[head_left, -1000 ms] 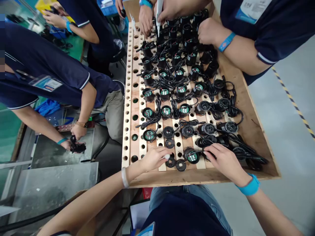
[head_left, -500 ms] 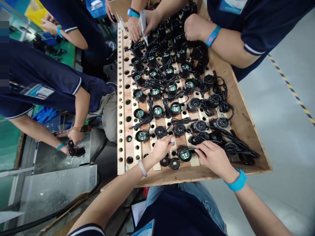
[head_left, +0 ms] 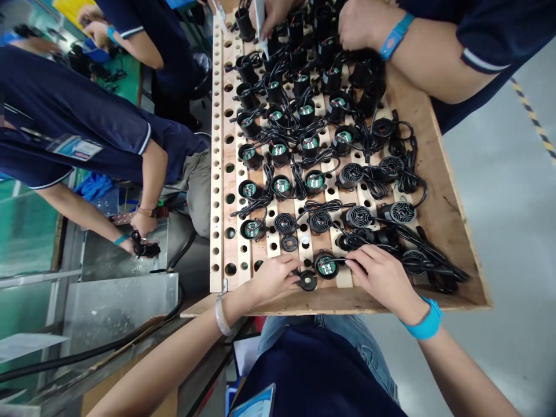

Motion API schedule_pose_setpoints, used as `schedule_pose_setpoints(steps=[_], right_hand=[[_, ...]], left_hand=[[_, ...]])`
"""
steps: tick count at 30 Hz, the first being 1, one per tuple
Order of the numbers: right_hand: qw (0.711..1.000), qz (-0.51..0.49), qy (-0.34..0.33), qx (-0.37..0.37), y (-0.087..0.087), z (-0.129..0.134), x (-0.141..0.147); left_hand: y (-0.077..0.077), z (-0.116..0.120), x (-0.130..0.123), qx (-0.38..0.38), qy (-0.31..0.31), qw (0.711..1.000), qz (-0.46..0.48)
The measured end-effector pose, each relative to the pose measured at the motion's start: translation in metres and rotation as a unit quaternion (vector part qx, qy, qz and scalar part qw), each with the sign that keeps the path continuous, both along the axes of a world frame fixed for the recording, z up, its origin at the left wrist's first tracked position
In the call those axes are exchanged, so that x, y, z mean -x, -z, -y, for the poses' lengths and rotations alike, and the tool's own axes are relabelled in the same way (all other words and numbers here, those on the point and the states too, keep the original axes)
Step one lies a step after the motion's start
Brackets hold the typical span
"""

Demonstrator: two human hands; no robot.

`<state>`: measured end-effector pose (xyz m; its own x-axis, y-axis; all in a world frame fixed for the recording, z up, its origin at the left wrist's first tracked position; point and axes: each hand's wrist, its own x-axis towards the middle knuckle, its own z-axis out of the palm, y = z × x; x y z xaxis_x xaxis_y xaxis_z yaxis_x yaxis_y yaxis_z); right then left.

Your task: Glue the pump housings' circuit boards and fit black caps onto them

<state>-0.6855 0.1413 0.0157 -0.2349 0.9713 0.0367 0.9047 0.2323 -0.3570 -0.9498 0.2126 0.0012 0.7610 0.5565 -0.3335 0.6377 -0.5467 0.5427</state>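
My left hand (head_left: 275, 277) is at the near edge of the wooden tray, its thumb and fingers pinched on the rim of a black disc (head_left: 308, 281). Just right of that disc lies an open round black housing (head_left: 326, 266) with a green circuit board inside. My right hand (head_left: 377, 272) pinches the thin black cable (head_left: 343, 259) that runs from this housing. A small white round piece (head_left: 304, 239) rests on a wooden slat above the disc. Another black disc (head_left: 289, 242) lies up and to the left of it.
Rows of black housings and coiled cables fill the wooden tray (head_left: 460, 231). Several units have slotted covers (head_left: 358, 216). Across the tray, a co-worker's hands hold a white tube (head_left: 260, 26). People work at the left.
My left hand has left the white piece on the slat and moved down and left to the disc. My right hand keeps its pinch. The view has shifted slightly.
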Motion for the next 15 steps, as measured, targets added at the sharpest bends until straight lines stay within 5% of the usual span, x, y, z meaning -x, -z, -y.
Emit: schedule_pose_setpoints(steps=[5,15], right_hand=[[1.0,-0.002,-0.005,0.005,-0.001,-0.001,-0.001],[0.999,0.008,-0.009,0.034,-0.006,-0.001,-0.001]], left_hand=[[-0.001,0.006,-0.032,0.018,0.056,0.99,-0.128],[0.016,0.001,-0.025,0.081,-0.014,0.992,-0.096]])
